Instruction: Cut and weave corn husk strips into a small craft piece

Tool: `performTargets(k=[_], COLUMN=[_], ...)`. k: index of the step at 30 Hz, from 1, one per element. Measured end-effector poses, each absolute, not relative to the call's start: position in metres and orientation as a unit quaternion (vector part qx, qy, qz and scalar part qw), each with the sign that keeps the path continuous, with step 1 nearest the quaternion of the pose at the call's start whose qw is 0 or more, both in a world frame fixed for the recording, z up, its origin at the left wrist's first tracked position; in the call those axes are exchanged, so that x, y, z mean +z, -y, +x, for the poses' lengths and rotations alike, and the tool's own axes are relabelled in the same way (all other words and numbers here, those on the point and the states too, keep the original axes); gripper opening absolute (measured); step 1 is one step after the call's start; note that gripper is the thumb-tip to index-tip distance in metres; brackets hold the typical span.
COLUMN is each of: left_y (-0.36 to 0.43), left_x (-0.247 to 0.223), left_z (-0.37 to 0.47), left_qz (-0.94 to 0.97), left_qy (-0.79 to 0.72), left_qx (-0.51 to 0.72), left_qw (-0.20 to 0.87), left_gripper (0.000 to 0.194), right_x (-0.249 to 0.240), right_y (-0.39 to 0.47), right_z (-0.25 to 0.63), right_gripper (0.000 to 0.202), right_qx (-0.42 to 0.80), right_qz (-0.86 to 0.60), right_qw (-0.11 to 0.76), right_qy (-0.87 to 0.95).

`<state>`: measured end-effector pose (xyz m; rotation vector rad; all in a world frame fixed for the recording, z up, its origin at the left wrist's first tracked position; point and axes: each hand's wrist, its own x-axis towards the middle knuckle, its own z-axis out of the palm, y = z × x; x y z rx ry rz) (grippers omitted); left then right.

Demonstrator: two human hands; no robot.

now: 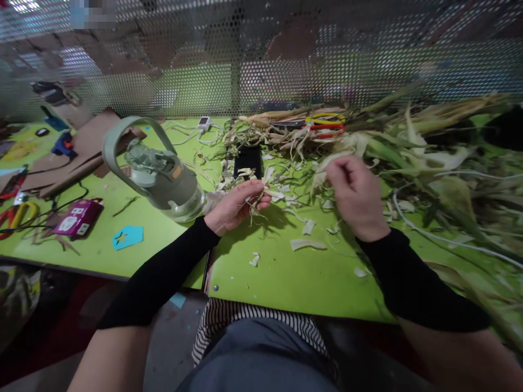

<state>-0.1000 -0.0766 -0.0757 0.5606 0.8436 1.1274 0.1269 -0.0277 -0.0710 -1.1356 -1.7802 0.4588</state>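
worktop (278, 286) lime green. husk scraps (308, 245) cream & pale grn; husk pile (408, 141) along back edge, grn w/ straw yellow. bottle (171, 182) sage grn, clear at base. box (79, 219) nr front edge magenta w/ white patches. paper (133, 236) by front edge turquoise w/ star shape. handles (327, 130) at back edge, one yellow, one red. plug (204, 125) white. sleeves (163, 275) blk. trousers (210, 326) b/w striped. shirt (261, 359) dk grey-blue. screen (204, 71) grey, dotted w/ holes.

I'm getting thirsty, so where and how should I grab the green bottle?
Probably by the carry loop of the green bottle, from above with your left hand once it drops the husk strips: the loop arches over the lid, leaving room for fingers.
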Motion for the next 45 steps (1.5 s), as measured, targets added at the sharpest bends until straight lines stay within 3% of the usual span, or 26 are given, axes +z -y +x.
performTargets(k=[2, 3, 5, 8, 11, 21, 27, 39, 45], left_y=[0.078, 0.079, 0.081, 0.082, 0.081, 0.08, 0.081, 0.078, 0.079], left_x=[-0.074, -0.074, -0.074, -0.074, -0.074, -0.074, -0.077, -0.079, -0.078], left_z=[-0.099, -0.098, -0.095, -0.094, -0.094, -0.094, -0.095, -0.101, -0.105], left_qz=[0.266, 0.271, 0.281, 0.287, 0.287, 0.271, 0.282, 0.287, 0.315], left_qy=[-0.394, -0.398, -0.401, -0.403, -0.41, -0.417, -0.411, -0.375, -0.354], left_qx=[0.494, 0.484, 0.468, 0.463, 0.465, 0.459, 0.445, 0.493, 0.504], left_qw=[0.728, 0.731, 0.736, 0.735, 0.73, 0.736, 0.744, 0.731, 0.722], left_gripper=[0.01, 0.009, 0.009, 0.01, 0.01, 0.014, 0.015, 0.014, 0.025], right_x=[-0.068, -0.067, -0.065, -0.063, -0.059, -0.052, -0.053, -0.056, -0.048], right_y=[0.033, 0.037, 0.046, 0.052, 0.048, 0.053, 0.053, 0.053, 0.053], right_z=[0.123, 0.119, 0.112, 0.108, 0.113, 0.117, 0.119, 0.119, 0.117], right_gripper=[0.011, 0.017, 0.031, 0.029, 0.033, 0.021, 0.028, 0.024, 0.024], right_qx=[0.149, 0.168, 0.261, 0.365, 0.345, 0.279, 0.244, 0.217, 0.203], right_qz=[-0.446, -0.423, -0.381, -0.358, -0.376, -0.385, -0.392, -0.424, -0.386], right_qw=[0.38, 0.341, 0.275, 0.205, 0.242, 0.356, 0.412, 0.47, 0.352], right_qy=[0.797, 0.823, 0.843, 0.835, 0.825, 0.805, 0.785, 0.743, 0.828])
